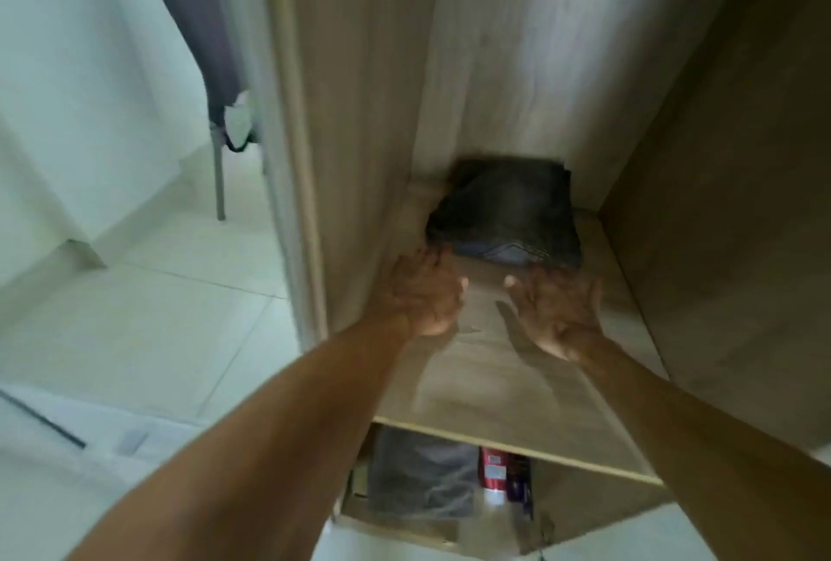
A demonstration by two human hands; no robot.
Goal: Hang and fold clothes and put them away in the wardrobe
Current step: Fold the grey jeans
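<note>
A folded pair of dark grey jeans (506, 212) lies at the back of a light wooden wardrobe shelf (485, 385). My left hand (425, 293) is open, palm down, its fingertips at the front left corner of the jeans. Over on the other side, my right hand (560, 311) is open with fingers spread, just in front of the jeans' front right edge. Neither hand grips anything. The picture is blurred by motion.
The wardrobe's side panels (368, 110) close the shelf on both sides. Below the shelf lie a folded grey garment (422, 477) and a red box (493, 468). A dark chair (198, 20) stands at the left on the white tiled floor (148, 322).
</note>
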